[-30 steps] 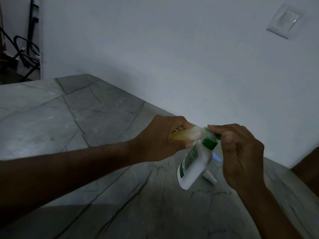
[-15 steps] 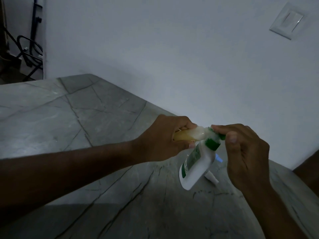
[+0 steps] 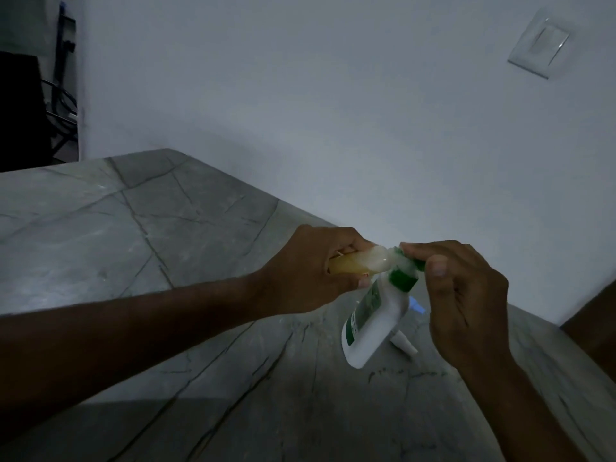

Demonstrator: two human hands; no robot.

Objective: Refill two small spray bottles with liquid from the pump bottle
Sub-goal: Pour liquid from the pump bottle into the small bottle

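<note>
While my left hand (image 3: 310, 275) grips the spray bottle (image 3: 461, 265), my right hand (image 3: 466, 295) pinches the pump bottle (image 3: 373, 320). Nozzle should stay on the mouth; pump slowly.

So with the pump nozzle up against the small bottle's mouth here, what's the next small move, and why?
Probably press the green pump head down with the right hand. The left hand holds the small spray bottle level, its open mouth against the nozzle, and the white pump bottle hangs tilted above the table, so everything looks lined up for a squirt.
</note>
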